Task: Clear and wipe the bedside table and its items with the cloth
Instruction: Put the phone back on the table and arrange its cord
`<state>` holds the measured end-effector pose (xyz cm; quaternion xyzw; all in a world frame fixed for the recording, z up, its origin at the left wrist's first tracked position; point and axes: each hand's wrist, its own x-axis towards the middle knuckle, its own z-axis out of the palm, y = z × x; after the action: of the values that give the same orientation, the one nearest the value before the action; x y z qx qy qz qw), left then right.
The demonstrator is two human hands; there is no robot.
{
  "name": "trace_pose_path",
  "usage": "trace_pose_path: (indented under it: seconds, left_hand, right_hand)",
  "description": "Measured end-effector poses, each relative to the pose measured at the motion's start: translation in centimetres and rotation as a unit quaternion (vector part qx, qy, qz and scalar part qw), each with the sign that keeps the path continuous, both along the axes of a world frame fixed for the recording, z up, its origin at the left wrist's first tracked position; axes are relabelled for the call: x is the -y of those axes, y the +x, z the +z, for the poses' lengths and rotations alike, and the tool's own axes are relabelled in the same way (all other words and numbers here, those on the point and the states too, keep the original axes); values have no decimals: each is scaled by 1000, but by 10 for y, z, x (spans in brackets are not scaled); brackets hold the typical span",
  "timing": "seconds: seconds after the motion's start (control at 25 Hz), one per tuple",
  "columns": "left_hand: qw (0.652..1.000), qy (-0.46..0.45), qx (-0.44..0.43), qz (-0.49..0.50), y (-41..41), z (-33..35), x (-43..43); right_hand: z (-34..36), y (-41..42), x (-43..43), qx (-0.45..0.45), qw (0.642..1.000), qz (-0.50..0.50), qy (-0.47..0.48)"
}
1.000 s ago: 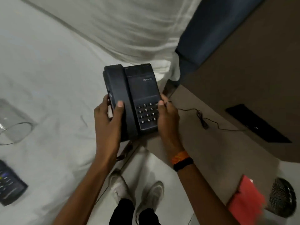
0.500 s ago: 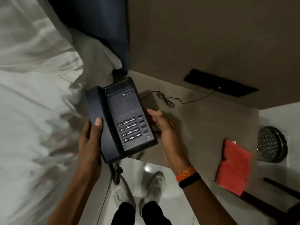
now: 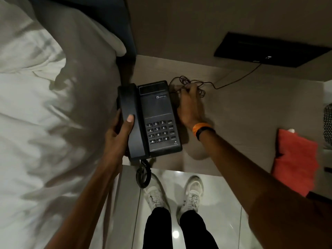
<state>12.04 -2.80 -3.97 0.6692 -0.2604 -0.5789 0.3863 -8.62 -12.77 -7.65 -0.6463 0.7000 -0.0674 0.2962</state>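
Clamping telephone [image 3: 154, 119], left hand [image 3: 116, 135]; right hand [image 3: 190, 106] bunches cord [image 3: 190, 83]; red cloth [image 3: 294, 159] aside.

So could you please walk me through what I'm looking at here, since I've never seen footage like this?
No machine here: a camera worn on a person's head looks down at their two bare hands. The left hand grips a black desk telephone by its handset side, at the left end of the bedside table. The right hand reaches to the thin cord bunched behind the phone. A red cloth lies at the table's right end. The white bed is on the left; their shoes show below.
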Motion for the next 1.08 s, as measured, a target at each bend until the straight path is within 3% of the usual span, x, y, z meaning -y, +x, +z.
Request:
trace_pose_path:
  seconds: [0.08,0.2,0.68,1.08]
  left_hand:
    - [1000,0,12,-17,2,-10,11]
    - [999,5,22,-35,1,-19,29]
    - [993,-12,31,-110,-8,-29,89]
    - [989,-56,67,-119,-21,-35,120]
  right_hand:
    - [-11,-11,19,-62,996,15,-61]
    - [-20,-32,42,-111,990,45,-79]
    - [-22,-67,52,-158,983,-20,-96]
    - [-41,-75,54,-74,987,-40,-140]
